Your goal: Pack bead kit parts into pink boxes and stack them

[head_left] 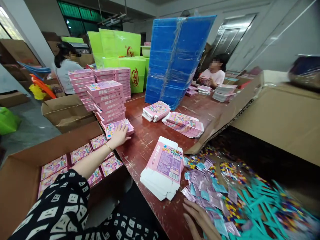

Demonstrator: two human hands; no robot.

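Note:
My left hand (pixel 119 136) lies spread on top of a pink box (pixel 128 127) at the table's edge, in front of a stack of pink boxes (pixel 106 101). At the bottom right, my right hand (pixel 200 220) is partly cut off by the frame; its fingers are stretched out beside a heap of small purple and blue packets (pixel 207 188). Between the hands, an unfolded flat pink carton (pixel 165 166) rests on the red-brown table (pixel 140 150), with its printed back facing up.
Teal plastic sticks (pixel 257 203) and bags of coloured beads (pixel 231 171) lie at right by a cardboard box (pixel 280 116). Flat carton piles (pixel 185 123) and a blue bin (pixel 175 60) stand behind. At left is a carton (pixel 22 180) of pink boxes. Two people sit farther back.

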